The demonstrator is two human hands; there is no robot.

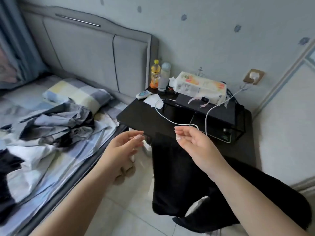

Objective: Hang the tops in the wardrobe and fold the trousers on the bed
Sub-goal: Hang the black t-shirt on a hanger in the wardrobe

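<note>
Partly cropped clothes pile (51,120), bed's (71,160) left.

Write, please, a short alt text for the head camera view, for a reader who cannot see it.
Two bare hands, left hand and right hand, reach forward, open and holding nothing, above black trousers hanging below them. To the left, a heap of crumpled clothes lies on the bed; ahead stands a cluttered black bedside table.
</note>
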